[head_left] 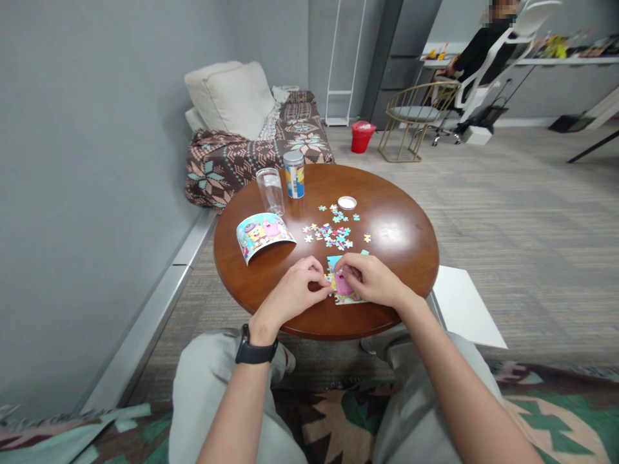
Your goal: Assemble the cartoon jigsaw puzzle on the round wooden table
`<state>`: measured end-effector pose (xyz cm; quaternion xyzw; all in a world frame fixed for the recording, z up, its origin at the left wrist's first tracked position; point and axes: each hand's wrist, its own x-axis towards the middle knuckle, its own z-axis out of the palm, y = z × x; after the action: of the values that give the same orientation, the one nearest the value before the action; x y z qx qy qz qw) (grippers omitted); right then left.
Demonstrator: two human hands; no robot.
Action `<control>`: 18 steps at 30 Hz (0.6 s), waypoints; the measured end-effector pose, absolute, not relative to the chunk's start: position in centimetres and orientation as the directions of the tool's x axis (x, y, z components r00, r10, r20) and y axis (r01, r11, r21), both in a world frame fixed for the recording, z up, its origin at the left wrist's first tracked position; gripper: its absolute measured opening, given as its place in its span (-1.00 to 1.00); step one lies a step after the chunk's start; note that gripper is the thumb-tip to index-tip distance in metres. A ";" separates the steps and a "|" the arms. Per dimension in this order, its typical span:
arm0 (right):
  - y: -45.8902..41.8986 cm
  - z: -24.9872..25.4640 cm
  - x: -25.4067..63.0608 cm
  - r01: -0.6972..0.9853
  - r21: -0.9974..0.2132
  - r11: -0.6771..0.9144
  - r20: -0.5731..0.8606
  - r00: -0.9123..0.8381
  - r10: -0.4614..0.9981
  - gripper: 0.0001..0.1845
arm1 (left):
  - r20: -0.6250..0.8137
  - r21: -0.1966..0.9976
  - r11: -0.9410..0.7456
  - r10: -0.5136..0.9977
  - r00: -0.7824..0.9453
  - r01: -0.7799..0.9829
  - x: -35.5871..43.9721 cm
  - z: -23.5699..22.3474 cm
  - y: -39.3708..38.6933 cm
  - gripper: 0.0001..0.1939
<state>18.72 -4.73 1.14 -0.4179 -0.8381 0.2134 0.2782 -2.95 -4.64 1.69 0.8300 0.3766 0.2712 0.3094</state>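
Note:
A partly joined jigsaw puzzle point(344, 291) with pink, blue and yellow printing lies near the front edge of the round wooden table point(396, 232). At its left edge, my left hand point(305, 287) pinches a small yellowish puzzle piece against the joined part. My right hand point(370, 278) rests over the puzzle's upper right, fingers bent down onto it; whether a piece is under them is hidden. Beyond the hands are several loose puzzle pieces point(338, 237). A curved picture sheet point(265, 233) with cartoon figures stands to the left.
Behind the sheet stand a clear plastic cylinder point(271, 192) and a printed can point(294, 175) with a grey lid. A round lid point(347, 203) lies by the far pieces. A sofa point(304, 132), a red bin point(362, 136) and a seated person point(483, 48) are farther back.

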 end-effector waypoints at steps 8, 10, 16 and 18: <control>-3.7 0.4 19.5 0.787 -0.511 0.346 0.576 0.015 0.817 -0.71 | 0.198 0.737 -0.495 0.809 0.554 0.459 -3.1 2.2 -4.9 -0.79; -3.3 -0.5 20.0 0.817 -0.512 0.265 0.588 0.109 0.802 -0.64 | 0.194 0.741 -0.494 0.807 0.559 0.456 -3.1 2.2 -4.9 -0.78; -2.3 -2.2 21.4 0.830 -0.500 0.249 0.479 0.024 0.878 -0.64 | 0.208 0.724 -0.513 0.800 0.562 0.462 -3.1 1.7 -4.6 -0.84; -2.1 -1.9 22.1 0.829 -0.487 0.274 0.466 -0.018 0.885 -0.67 | 0.210 0.716 -0.519 0.798 0.564 0.467 -3.0 1.5 -4.6 -0.84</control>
<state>22.11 -2.05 -1.91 -0.6014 -0.7125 0.0387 0.3593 -3.04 -4.58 1.52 0.8290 0.3816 0.2687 0.3081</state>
